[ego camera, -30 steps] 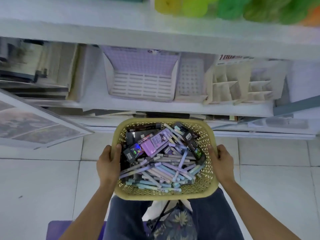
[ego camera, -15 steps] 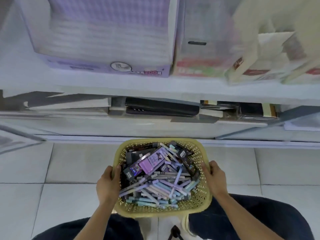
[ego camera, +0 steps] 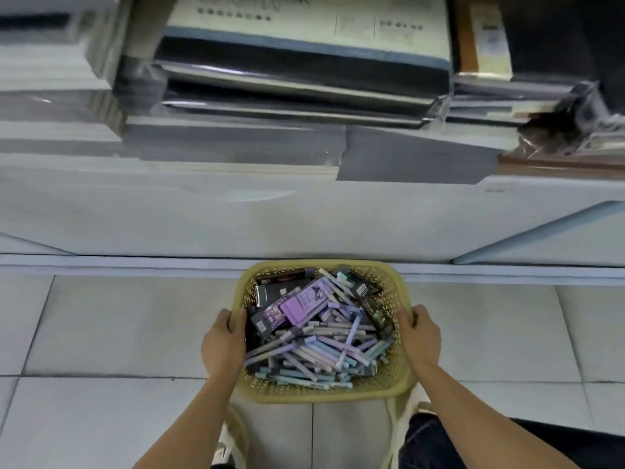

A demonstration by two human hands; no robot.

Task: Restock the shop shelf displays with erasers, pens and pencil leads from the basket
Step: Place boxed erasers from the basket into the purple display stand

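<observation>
We hold one yellow basket [ego camera: 321, 396] at 6 o'clock in the view, low over the tiled floor [ego camera: 135, 326]. Our left hand [ego camera: 221, 346] grips its rim at 9 o'clock, thumb hooked inside against the packs. Our right hand [ego camera: 421, 336] grips the rim at 3 o'clock, thumb on top. The other fingers of both hands curl under the rim, out of sight.

Inside, a heap of pastel pens [ego camera: 321, 353] fills the half toward 6 o'clock, too many to count. One purple pack [ego camera: 304, 304] lies toward 12 o'clock, with several dark packs [ego camera: 279, 291] around it.

Since half a second ago the lilac display boxes have left the view. A lower shelf [ego camera: 236, 214] with wrapped stacks [ego camera: 297, 79] now fills 12 o'clock. Both hands keep the same grip.
</observation>
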